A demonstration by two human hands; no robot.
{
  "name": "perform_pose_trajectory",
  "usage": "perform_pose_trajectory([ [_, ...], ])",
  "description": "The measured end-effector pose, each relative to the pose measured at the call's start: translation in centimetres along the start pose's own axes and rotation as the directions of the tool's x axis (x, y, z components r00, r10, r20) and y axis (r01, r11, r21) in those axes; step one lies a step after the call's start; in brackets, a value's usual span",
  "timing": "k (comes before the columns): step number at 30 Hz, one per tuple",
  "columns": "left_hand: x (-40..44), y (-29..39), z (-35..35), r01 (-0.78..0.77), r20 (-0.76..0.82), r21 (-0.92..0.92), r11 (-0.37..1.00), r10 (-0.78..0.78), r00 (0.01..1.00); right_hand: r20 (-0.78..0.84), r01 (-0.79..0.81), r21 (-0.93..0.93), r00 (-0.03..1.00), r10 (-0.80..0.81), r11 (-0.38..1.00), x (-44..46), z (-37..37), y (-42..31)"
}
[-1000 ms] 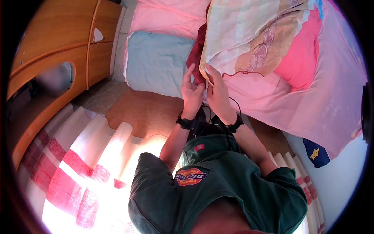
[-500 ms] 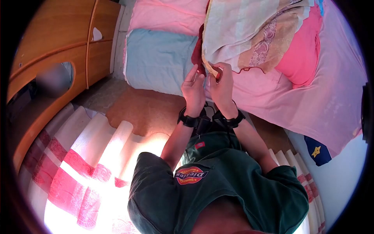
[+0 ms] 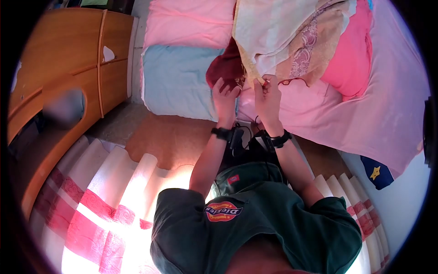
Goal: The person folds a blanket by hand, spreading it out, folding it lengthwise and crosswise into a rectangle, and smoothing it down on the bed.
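A pale striped cloth (image 3: 267,27) with beige patterned bands and thin red edging hangs over the bed. Its lower corner is pinched between the thumb and fingers of my right hand (image 3: 268,98), where a small red bit shows at the fingertips. Left of that corner lies a dark red cloth (image 3: 223,68) with some gold patterning. My left hand (image 3: 225,102) is at its lower edge, with fingers apart and fingertips close to or touching the fabric. Whether those tips press on it is hard to see. Black bands with small devices circle both wrists.
A light blue pillow or folded cloth (image 3: 178,82) and a pink one (image 3: 189,23) lie to the left. Bright pink bedding (image 3: 349,64) is at right on the pink sheet (image 3: 388,105). A wooden cabinet (image 3: 68,50) stands left; white-and-red curtains (image 3: 96,205) hang behind me.
The dark red cloth has spread out leftward over the blue one. My hands have moved apart, the left one's fingers loosening. My right hand still pinches the striped cloth's corner.
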State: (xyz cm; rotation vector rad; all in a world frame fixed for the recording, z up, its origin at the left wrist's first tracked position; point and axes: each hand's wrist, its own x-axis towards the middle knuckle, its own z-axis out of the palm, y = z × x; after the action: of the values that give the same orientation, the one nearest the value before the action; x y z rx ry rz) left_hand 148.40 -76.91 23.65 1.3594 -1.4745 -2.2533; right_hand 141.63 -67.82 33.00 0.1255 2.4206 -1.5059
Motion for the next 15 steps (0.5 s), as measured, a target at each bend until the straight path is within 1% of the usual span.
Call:
perform_pose_trajectory([
  [1,1.1,-2.0,-0.1,0.022,-0.087,0.161,0.987,-0.008,0.996,0.006,0.012,-0.034,1.000,-0.012,0.999,0.3,-0.2,0.4],
  [2,2.5,-4.6,-0.6,0.022,-0.088,0.161,0.987,-0.008,0.996,0.012,0.026,-0.069,1.000,-0.025,0.997,0.5,-0.3,0.8],
  [3,4.1,-7.5,-1.1,0.124,-0.266,0.434,0.892,-0.005,0.964,0.009,0.029,-0.069,1.000,-0.028,0.997,0.6,-0.2,1.3],
  [4,5.9,-10.1,-1.4,0.258,-0.424,0.644,0.720,0.055,0.904,0.025,0.078,-0.109,0.997,-0.076,0.991,0.6,-0.1,1.7],
  [5,7.9,-12.0,-2.2,0.500,-0.571,0.547,0.671,-0.138,0.809,0.040,0.130,-0.150,0.991,-0.125,0.980,0.7,-0.1,2.2],
  [6,8.8,-12.0,-2.7,0.489,-0.562,0.545,0.681,-0.135,0.816,0.033,0.142,-0.153,0.990,-0.139,0.978,0.5,0.0,2.5],
  [8,10.3,-11.3,-3.9,0.620,-0.625,0.355,0.700,-0.315,0.714,0.133,0.183,-0.237,0.979,-0.155,0.954,0.1,0.2,3.0],
  [10,13.1,-13.4,-5.4,0.545,-0.629,0.353,0.760,-0.238,0.740,0.239,0.164,-0.236,0.965,-0.106,0.958,-0.4,0.4,3.7],
  [11,14.9,-14.4,-6.6,0.597,-0.626,0.449,0.665,-0.243,0.741,0.228,0.180,-0.240,0.966,-0.125,0.954,-0.5,0.6,4.4],
  [12,16.5,-15.4,-7.7,0.637,-0.624,0.537,0.553,-0.247,0.741,0.284,0.155,-0.225,0.955,-0.087,0.962,-0.7,0.9,5.0],
  [13,17.3,-16.3,-8.5,0.627,-0.615,0.538,0.564,-0.247,0.749,0.342,0.124,-0.213,0.939,-0.045,0.969,-0.9,1.2,5.6],
  [14,17.7,-17.1,-9.3,0.436,-0.505,0.428,0.791,-0.191,0.842,0.336,0.132,-0.218,0.940,-0.053,0.967,-1.0,1.5,5.8],
  [15,17.7,-17.6,-9.6,0.217,-0.408,0.259,0.941,-0.097,0.908,0.360,0.111,-0.196,0.932,-0.034,0.974,-1.1,1.9,5.9],
])
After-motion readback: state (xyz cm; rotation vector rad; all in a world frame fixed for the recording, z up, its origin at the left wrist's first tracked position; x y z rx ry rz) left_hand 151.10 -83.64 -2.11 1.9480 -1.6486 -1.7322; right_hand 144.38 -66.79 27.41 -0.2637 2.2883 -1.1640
